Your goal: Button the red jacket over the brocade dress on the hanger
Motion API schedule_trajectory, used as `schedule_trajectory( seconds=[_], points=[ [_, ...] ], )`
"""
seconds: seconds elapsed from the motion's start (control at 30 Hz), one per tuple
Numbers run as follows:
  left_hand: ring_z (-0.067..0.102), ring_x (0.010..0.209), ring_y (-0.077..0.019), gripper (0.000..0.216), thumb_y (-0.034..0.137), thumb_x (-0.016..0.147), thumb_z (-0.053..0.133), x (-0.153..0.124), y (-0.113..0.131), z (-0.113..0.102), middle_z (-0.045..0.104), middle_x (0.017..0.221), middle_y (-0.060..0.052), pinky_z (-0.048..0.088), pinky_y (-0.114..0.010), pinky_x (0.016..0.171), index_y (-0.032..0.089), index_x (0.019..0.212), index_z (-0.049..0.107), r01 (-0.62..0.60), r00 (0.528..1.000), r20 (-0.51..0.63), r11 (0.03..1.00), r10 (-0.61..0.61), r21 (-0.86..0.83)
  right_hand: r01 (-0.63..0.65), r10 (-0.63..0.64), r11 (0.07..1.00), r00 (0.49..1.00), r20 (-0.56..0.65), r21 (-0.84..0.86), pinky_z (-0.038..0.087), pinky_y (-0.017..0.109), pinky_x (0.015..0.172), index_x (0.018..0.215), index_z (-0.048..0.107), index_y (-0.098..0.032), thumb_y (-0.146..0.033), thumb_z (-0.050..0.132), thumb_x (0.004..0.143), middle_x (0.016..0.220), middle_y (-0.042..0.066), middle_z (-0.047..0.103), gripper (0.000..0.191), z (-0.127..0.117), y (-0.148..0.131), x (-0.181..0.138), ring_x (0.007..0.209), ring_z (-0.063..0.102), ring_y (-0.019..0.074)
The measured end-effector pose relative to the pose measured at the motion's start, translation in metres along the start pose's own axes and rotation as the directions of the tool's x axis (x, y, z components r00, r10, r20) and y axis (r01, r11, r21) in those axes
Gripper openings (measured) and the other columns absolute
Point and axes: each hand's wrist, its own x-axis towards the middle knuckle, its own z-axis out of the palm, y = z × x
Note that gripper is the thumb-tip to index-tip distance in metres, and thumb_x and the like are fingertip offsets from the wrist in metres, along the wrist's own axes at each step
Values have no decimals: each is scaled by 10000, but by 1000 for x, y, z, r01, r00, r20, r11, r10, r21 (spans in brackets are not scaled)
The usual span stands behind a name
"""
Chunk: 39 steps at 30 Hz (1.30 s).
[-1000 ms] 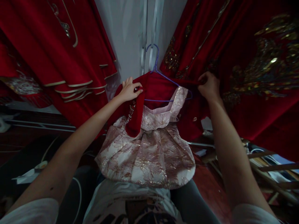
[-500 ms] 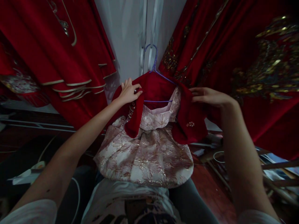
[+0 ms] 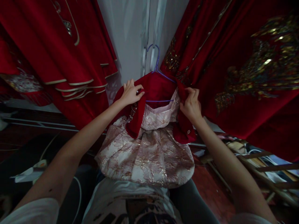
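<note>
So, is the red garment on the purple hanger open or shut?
Open: the red garment has its front edges apart, the patterned dress showing between them.

Red jacket [image 3: 158, 85]: soft-looking matt cloth, folding smoothly!
Dress [image 3: 151, 155]: raised, brocade-like cloth, metallic threads glinting!
Hanger [image 3: 160, 100]: smooth, slim finish.
Sequins [image 3: 268, 62]: glossy, flashing gold!
Slats [image 3: 277, 167]: matt, wooden-looking.

Room opens between the jacket fronts [image 3: 140, 113] — hanger bar [image 3: 160, 100] across it, drapes [image 3: 74, 59] apparently crowding both sides.

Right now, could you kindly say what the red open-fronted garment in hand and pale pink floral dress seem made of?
The red garment looks like matte cloth, perhaps velvet, showing few highlights; the pale dress seems glossy brocade, its metallic pattern glinting.
</note>
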Motion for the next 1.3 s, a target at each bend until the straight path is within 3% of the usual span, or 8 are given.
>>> schedule_trajectory(
  seconds=[0.23, 0.43, 0.63, 0.73, 0.87, 1.03, 1.13, 1.3],
  points=[
    [368, 1229, -391, 262, 396, 860, 561, -1, 2, 2, 444, 1243, -150, 273, -534, 978, 217, 1043, 616, 5, 1000, -2, 1000, -5, 6, -53, 71, 991, 987, -142, 124, 499, 459, 857, 1282, 353, -163, -320, 420, 890, 1214, 179, 522, 427, 0, 11, -8, 1035, 594, 281],
    [371, 1227, -394, 259, 398, 867, 549, -1, 0, 1, 451, 1243, -152, 278, -534, 976, 216, 1040, 609, -6, 1000, -2, 1000, 6, 17, -92, 109, 989, 982, -157, 113, 493, 420, 801, 1243, 399, -156, -266, 461, 833, 1084, 151, 587, 429, -4, 8, -5, 925, 612, 266],
    [375, 1228, -390, 262, 408, 863, 557, -1, -1, 2, 447, 1244, -153, 277, -529, 977, 216, 1032, 614, -9, 1000, -10, 1000, 9, 15, -141, 158, 986, 957, -243, 83, 468, 391, 789, 1029, 533, -176, -265, 449, 820, 933, 111, 607, 242, -11, 18, 0, 823, 588, 241],
    [376, 1225, -388, 261, 409, 862, 561, -2, 1, 3, 449, 1243, -148, 275, -530, 978, 218, 1030, 619, -2, 1000, -7, 1000, 2, 9, -162, 185, 977, 966, -178, 140, 449, 341, 703, 905, 544, -200, -374, 447, 865, 764, 50, 582, 203, -17, 13, 3, 686, 551, 202],
    [373, 1226, -389, 261, 410, 857, 566, -3, 4, 4, 449, 1237, -145, 282, -530, 973, 220, 1025, 629, 3, 1000, -9, 1000, -3, 2, -30, 17, 965, 999, 51, 260, 387, 285, 623, 826, 517, -218, -449, 476, 880, 674, 7, 535, 240, -15, -14, 13, 585, 487, 158],
    [375, 1218, -402, 265, 416, 847, 573, -4, 3, 5, 452, 1218, -151, 285, -537, 965, 222, 1012, 644, 0, 1000, -18, 1000, 0, 19, 66, -105, 915, 992, 76, 398, 358, 277, 621, 840, 478, -230, -482, 413, 922, 680, -2, 501, 272, 8, -64, 28, 583, 452, 152],
    [365, 1223, -415, 266, 417, 840, 577, -2, -2, 3, 448, 1229, -158, 283, -547, 964, 221, 1006, 644, 17, 1000, -20, 999, -17, 35, 167, -285, 861, 941, 183, 481, 361, 274, 623, 836, 461, -230, -484, 387, 933, 705, 5, 514, 283, 22, -89, 28, 604, 460, 156],
    [324, 1268, -396, 249, 417, 841, 573, -8, -3, 1, 427, 1296, -132, 277, -537, 997, 253, 1010, 655, 24, 999, -43, 1000, -24, 9, 176, -338, 834, 912, 232, 524, 352, 271, 605, 855, 456, -231, -449, 433, 920, 692, -8, 510, 228, 34, -94, 19, 575, 454, 150]
  ],
)
